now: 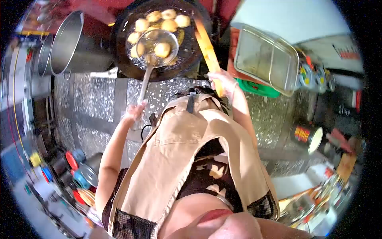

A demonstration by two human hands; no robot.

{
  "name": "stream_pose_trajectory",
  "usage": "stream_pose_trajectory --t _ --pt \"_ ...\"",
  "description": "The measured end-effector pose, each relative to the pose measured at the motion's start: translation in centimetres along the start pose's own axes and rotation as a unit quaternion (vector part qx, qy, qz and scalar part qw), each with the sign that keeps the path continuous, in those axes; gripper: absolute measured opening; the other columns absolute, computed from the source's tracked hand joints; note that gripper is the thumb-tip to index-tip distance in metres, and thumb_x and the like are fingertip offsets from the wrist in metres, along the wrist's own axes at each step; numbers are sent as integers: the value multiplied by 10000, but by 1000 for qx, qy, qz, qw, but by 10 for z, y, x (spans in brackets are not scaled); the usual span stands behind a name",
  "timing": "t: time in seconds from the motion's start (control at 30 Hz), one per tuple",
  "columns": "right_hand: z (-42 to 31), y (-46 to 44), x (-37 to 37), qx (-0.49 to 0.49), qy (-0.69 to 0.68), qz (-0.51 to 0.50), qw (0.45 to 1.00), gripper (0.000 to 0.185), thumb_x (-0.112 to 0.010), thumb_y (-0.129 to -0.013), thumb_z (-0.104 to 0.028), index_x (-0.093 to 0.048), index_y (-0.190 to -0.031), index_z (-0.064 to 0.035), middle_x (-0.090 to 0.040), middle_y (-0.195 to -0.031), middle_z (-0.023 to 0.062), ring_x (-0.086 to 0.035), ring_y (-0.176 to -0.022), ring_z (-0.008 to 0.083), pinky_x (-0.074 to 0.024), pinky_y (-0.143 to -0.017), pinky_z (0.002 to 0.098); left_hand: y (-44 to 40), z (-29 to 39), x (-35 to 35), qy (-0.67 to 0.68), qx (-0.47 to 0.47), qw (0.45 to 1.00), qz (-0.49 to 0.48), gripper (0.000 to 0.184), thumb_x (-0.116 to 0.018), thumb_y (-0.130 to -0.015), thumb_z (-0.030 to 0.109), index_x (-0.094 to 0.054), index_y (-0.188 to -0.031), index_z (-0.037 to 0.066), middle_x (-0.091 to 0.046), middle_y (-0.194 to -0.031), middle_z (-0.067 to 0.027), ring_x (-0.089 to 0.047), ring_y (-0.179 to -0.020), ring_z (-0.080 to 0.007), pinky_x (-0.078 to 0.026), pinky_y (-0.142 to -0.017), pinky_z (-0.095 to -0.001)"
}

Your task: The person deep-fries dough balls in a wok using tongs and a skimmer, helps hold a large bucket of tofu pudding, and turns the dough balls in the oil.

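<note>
Since everyone always asks about labels first: I can see a red-and-yellow paper-looking cup (pixel 303 134) lying on its side at the right, but its lettering is too blurry for me to read. Same with the red marks (pixel 345 51) on a white surface at upper right.

Underfoot it's a grey speckled floor (pixel 95 95) in big slabs, with a tall silver metal pot (pixel 89 49) on the left and a clear rectangular tub (pixel 258 59) beside a green plastic basket (pixel 258 88) on the right.

Up front is a wide dark round wok (pixel 119 51) with golden round dough-like pieces (pixel 169 25) in oil. My left hand (pixel 136 110) is closed around the handle of a round silver metal skimmer (pixel 145 81). Its bowl is over the wok, handle running forward and a bit right. I can't tell whether the piece showing at the bowl is in it or under it.

My right hand (pixel 223 81), clear-gloved, grips a long straight pale wooden stick (pixel 207 47), pointing forward and slightly left, far end over the wok's right side.
</note>
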State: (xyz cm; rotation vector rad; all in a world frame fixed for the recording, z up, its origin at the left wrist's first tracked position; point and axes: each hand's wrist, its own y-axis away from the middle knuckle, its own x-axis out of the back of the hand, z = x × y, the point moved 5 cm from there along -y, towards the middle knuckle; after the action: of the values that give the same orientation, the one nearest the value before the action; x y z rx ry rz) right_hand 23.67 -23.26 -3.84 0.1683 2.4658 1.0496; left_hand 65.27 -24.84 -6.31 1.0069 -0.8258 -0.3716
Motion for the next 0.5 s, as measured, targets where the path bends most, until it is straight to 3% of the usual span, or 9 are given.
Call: stream_pose_trajectory --t 0.03,0.07,0.17,0.2,0.23,0.3,0.33,0.5 --pt "-5 2 -6 -1 6 -13 1000 237 -707 -758 -187 -556 -907 -82 -514 -644 -13 -503 -505 90 -445 -451 238 4 5 3 9 -18 1000 19 683 -525 -731 715 -651 -870 58 -601 -755 -89 -559 -729 -217 -442 -673 -380" --pt "-9 2 -9 3 53 -20 998 246 -712 -758 -224 -562 -893 -82 -512 -649 -10 -502 -507 96 -438 -450 235 -8 -1 3 -50 -33 997 41 690 -499 -750 710 -644 -885 49 -601 -762 -100 -562 -725 -225 -449 -688 -374" --pt "-15 8 -21 -50 96 -60 992 284 -702 -769 -281 -560 -913 -81 -526 -685 8 -509 -520 103 -435 -454 237 0 1 7 -22 -44 999 18 727 -458 -757 729 -642 -886 37 -605 -803 -121 -573 -741 -239 -452 -704 -379" --pt "-12 3 -22 -76 114 -68 988 360 -692 -766 -361 -551 -949 -84 -524 -718 36 -514 -531 119 -436 -457 249 14 9 11 -47 -40 995 83 750 -421 -771 737 -647 -871 30 -618 -822 -140 -587 -751 -250 -454 -700 -389" --pt "-13 1 -22 -76 121 -69 987 360 -692 -766 -361 -551 -949 -84 -524 -718 36 -514 -531 119 -436 -457 249 15 9 10 -40 -39 995 84 750 -421 -771 737 -647 -871 30 -618 -822 -140 -587 -751 -250 -454 -700 -389" --pt "-12 -1 -27 -111 116 -87 983 427 -686 -758 -413 -527 -985 -88 -514 -736 63 -516 -533 141 -441 -461 262 10 10 7 -19 -22 998 58 759 -401 -783 738 -644 -882 26 -623 -804 -143 -600 -762 -255 -459 -690 -397" --pt "-11 -6 -27 -119 131 -86 981 484 -691 -740 -455 -508 -1002 -92 -506 -731 73 -520 -534 152 -451 -464 270 9 13 6 -21 -56 998 14 760 -395 -790 735 -636 -912 24 -622 -796 -146 -604 -762 -258 -463 -682 -400" --pt "-21 -25 -34 -158 163 -92 970 536 -703 -713 -501 -496 -978 -84 -508 -714 77 -522 -523 165 -473 -461 288 -6 5 2 -20 -61 998 1 749 -401 -796 726 -620 -916 19 -613 -792 -145 -595 -740 -259 -459 -667 -395"
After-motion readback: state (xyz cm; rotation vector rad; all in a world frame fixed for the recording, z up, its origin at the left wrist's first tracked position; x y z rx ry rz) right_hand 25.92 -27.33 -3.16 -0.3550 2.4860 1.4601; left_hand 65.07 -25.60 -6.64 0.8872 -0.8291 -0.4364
